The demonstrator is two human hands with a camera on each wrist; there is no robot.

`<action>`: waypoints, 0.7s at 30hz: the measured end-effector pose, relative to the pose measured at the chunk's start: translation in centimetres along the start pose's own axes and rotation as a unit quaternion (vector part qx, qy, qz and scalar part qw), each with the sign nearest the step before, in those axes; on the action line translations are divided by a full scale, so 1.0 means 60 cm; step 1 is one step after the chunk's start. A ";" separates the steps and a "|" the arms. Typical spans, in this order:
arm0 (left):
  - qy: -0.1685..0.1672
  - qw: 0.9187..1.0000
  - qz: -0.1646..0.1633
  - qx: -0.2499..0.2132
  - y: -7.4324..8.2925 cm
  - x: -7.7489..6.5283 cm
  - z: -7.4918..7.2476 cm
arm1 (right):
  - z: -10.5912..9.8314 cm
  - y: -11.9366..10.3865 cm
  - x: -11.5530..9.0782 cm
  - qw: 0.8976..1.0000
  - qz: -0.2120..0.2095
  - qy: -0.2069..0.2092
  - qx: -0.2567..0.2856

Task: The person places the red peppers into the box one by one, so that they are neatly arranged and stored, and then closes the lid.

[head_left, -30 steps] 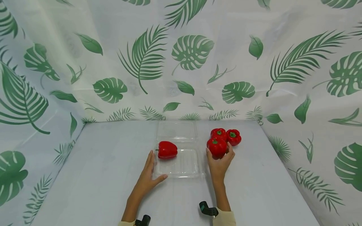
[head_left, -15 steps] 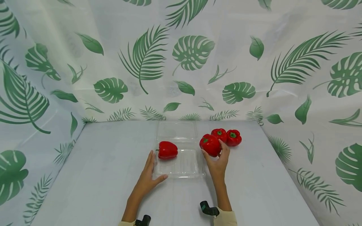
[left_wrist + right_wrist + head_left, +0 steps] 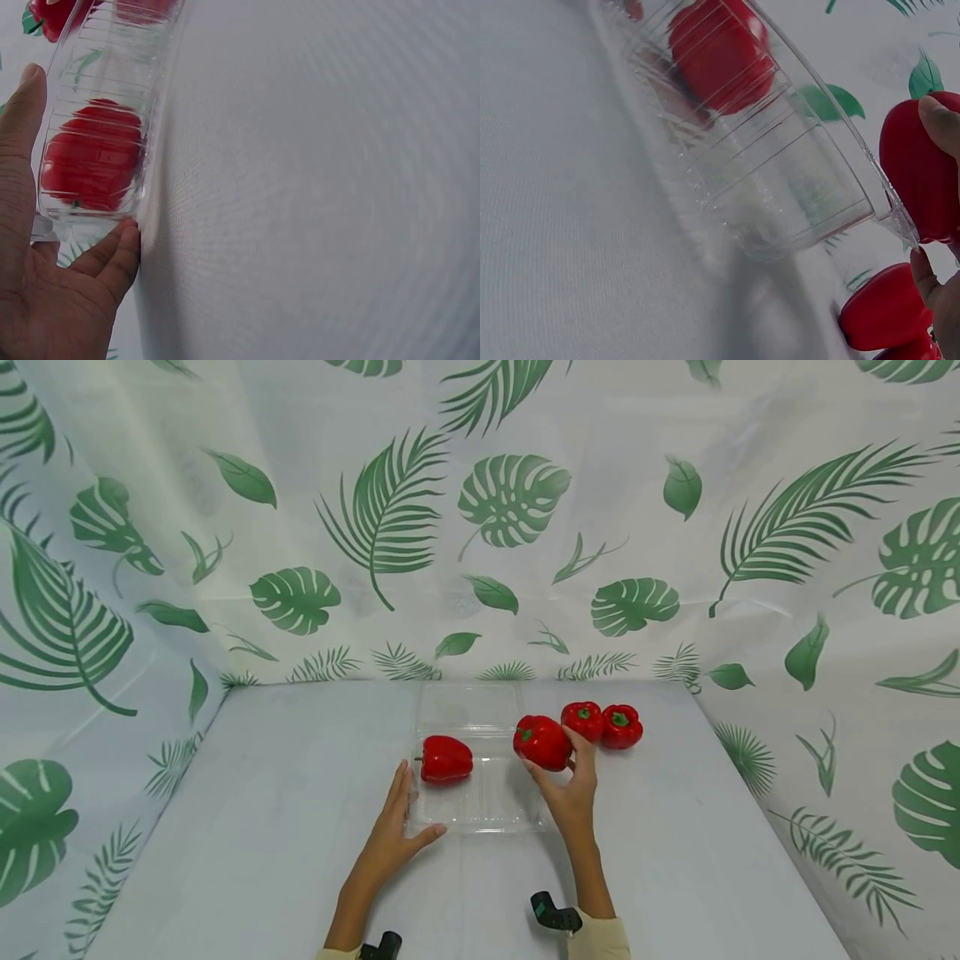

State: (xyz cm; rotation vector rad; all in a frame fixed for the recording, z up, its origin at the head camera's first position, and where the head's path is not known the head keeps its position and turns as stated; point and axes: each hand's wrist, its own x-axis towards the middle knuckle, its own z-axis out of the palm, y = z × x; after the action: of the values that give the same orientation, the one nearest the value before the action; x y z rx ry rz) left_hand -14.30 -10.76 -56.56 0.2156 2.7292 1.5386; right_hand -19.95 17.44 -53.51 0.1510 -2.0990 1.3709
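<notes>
A clear plastic clamshell container (image 3: 480,817) lies open on the table, its lid (image 3: 468,706) folded back toward the wall. On its left side inside rests a red bell pepper (image 3: 447,760), lying sideways with the stem to the left. My left hand (image 3: 395,827) is at the container's left edge, fingers extended and thumb near the front corner; fingertips touch the wall in the left wrist view. My right hand (image 3: 573,785) grips a second red bell pepper (image 3: 542,743) between thumb and fingers, above the container's right edge.
Two more red bell peppers, one nearer (image 3: 582,721) and one farther right (image 3: 622,727), stand on the white table (image 3: 675,827) behind my right hand. A leaf-printed sheet (image 3: 465,527) rises along the table's back and sides.
My right hand has carried its bell pepper left, away from the other two and over the container's right edge, tilting its stem leftward. The left hand has stayed in place.
</notes>
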 end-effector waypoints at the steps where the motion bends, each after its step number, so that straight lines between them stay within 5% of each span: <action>1: 0.000 1.000 0.000 0.001 0.000 0.000 0.000 | 0.001 0.000 0.001 1.000 -0.007 -0.006 0.001; 8: -0.001 1.000 -0.010 0.001 0.002 0.001 0.001 | 0.012 -0.008 0.004 0.998 -0.048 -0.043 -0.026; 21: -0.001 1.000 -0.007 0.001 -0.002 0.001 0.001 | 0.030 -0.019 0.005 0.990 -0.046 -0.098 -0.087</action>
State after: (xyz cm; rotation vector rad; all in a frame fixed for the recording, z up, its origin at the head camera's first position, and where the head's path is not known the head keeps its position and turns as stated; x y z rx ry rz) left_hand -14.35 -10.78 -56.69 0.1964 2.7243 1.5328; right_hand -20.51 15.47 -52.95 0.3184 -2.3308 1.1522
